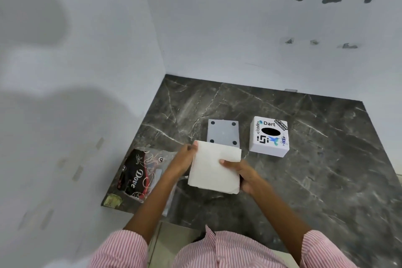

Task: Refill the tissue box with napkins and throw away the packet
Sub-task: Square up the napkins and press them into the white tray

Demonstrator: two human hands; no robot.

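Note:
I hold a thick white stack of napkins (214, 169) above the dark marble counter, tilted toward me. My left hand (185, 158) grips its upper left edge. My right hand (241, 174) holds its right side, thumb on top. The white tissue box (269, 137), printed with "Dart" and a black oval slot, stands to the right behind the stack. Its grey base plate (223, 132) with black round feet lies just behind the napkins. The napkin packet (141, 176), clear plastic with a black and red "Dove" print, lies open at the left under my left forearm.
The dark marble counter (315, 169) ends at white walls on the left and at the back. Its front edge runs near my body. A small yellowish scrap (112, 200) lies at the counter's front left corner.

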